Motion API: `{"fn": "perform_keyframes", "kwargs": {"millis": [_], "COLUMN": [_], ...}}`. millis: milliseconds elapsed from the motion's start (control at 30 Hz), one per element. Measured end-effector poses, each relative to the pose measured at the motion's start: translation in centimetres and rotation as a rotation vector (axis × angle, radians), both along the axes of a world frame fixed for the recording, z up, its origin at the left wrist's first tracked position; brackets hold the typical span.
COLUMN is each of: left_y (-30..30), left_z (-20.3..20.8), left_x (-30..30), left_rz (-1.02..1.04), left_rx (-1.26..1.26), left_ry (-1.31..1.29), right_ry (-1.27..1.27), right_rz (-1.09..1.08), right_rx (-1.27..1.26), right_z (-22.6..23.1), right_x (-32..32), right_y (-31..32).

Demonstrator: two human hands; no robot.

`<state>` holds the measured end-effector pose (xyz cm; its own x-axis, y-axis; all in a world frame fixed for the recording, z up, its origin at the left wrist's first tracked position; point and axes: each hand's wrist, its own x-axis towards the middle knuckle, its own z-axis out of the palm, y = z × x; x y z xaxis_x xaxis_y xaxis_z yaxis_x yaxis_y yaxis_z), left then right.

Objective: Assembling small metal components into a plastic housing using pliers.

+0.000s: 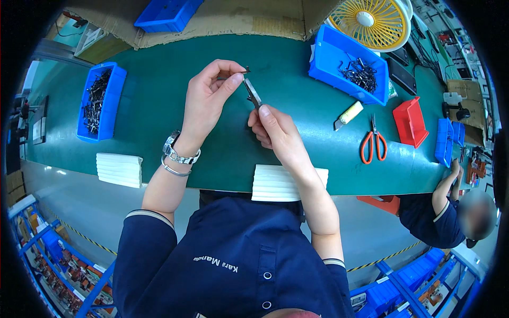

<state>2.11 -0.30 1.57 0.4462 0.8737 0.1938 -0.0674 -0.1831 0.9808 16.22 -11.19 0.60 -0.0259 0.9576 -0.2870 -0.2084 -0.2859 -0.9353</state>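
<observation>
Over the middle of the green table, my left hand pinches a small dark metal part between thumb and fingertips. My right hand is wrapped round a slim grey metal tool, whose exact kind I cannot make out. The tool's upper end comes close to the small part; whether they touch is too small to tell. At the left stands a blue bin full of small dark metal parts. A larger blue bin at the back right holds more thin dark pieces.
Right of my hands lie a yellow-handled knife and orange-handled scissors, near a red bin. White ridged pads lie along the front edge. A yellow fan stands at the back. A person sits at far right.
</observation>
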Motion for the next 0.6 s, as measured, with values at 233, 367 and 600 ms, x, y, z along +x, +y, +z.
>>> {"fn": "perform_keyframes", "kwargs": {"millis": [233,367,600], "left_y": [0.3,0.1,-0.2], "left_z": [-0.5,-0.4,-0.7], "left_x": [0.0,-0.1,-0.1], "left_rz": [0.006,0.012,0.063], "left_rx": [0.021,0.052,0.121], "left_ry": [0.115,0.143,0.153], "right_ry": [-0.383,-0.496,-0.709], "right_rz": [-0.115,-0.142,-0.139], "right_rx": [0.154,0.174,0.180], "right_z": [-0.4,-0.2,0.4], "right_x": [-0.6,-0.7,-1.2], "right_y": [0.0,0.0,0.0]}}
